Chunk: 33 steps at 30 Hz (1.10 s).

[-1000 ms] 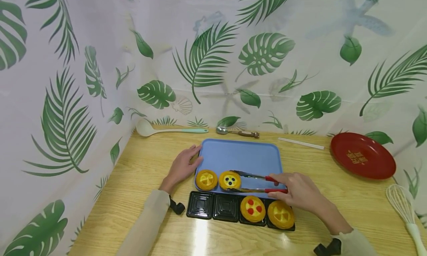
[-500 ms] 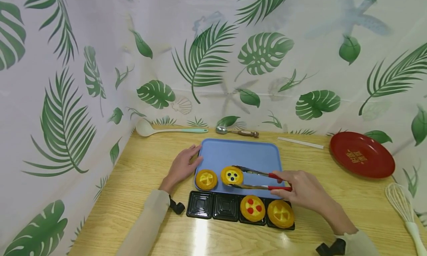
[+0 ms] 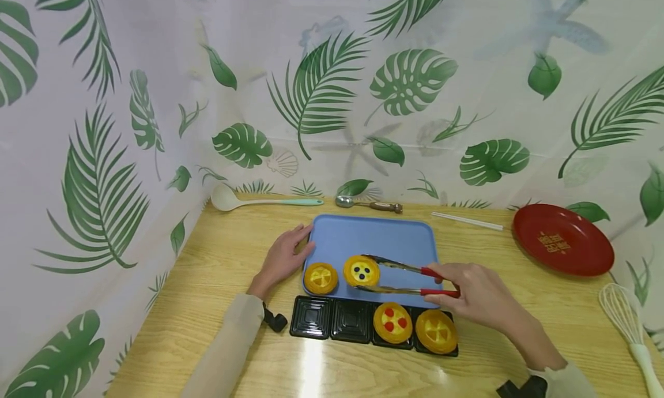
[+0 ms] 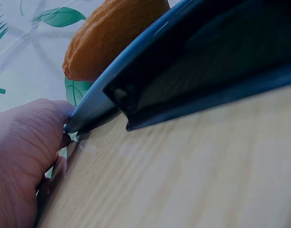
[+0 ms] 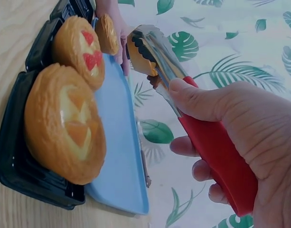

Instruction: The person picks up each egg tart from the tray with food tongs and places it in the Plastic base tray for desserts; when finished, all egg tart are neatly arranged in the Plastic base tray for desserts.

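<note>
Head view: right grip (image 3: 474, 294) curls round tongs (image 3: 404, 291) pinching 1 tart (image 3: 361, 270); left grip (image 3: 284, 256), fingers loosely extended, touches tray (image 3: 378, 236).

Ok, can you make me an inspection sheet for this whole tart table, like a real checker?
Surface: wood-grain table, light reflecting on the near side.
Job's things: blueberry-topped tart held in red-handled tongs over the blue tray; yellow-topped tart in that tray's near-left corner; red-topped tart and second yellow-topped tart in the black four-section tray, two right sections.
Clutter: ladle, spoon, chopsticks, red plate, whisk.
Hands: left hand touches the blue tray's left rim; right hand grips the tongs.
Cables: nothing seen.
Surroundings: leaf-print sheet behind and left.
</note>
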Each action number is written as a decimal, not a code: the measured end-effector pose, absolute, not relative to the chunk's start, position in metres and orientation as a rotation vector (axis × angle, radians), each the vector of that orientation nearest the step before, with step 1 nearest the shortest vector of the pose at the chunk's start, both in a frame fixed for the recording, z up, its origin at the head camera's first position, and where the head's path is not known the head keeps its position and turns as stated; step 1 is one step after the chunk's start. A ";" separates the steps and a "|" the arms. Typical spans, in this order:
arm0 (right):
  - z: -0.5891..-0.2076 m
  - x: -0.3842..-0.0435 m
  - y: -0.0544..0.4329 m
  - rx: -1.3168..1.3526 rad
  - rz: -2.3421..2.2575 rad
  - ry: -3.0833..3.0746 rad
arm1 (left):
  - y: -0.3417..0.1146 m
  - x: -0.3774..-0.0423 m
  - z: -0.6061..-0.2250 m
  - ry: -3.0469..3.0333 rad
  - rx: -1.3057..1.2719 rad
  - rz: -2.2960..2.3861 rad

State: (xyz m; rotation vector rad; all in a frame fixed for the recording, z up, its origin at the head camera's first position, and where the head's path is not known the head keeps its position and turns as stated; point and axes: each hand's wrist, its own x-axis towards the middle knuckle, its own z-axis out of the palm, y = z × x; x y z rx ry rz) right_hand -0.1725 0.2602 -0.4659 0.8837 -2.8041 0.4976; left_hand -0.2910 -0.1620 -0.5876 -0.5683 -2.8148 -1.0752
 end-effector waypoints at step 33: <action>-0.456 -0.140 0.226 1.171 0.324 -2.874 | -0.161 -0.289 -0.587 -2.786 -0.565 -1.085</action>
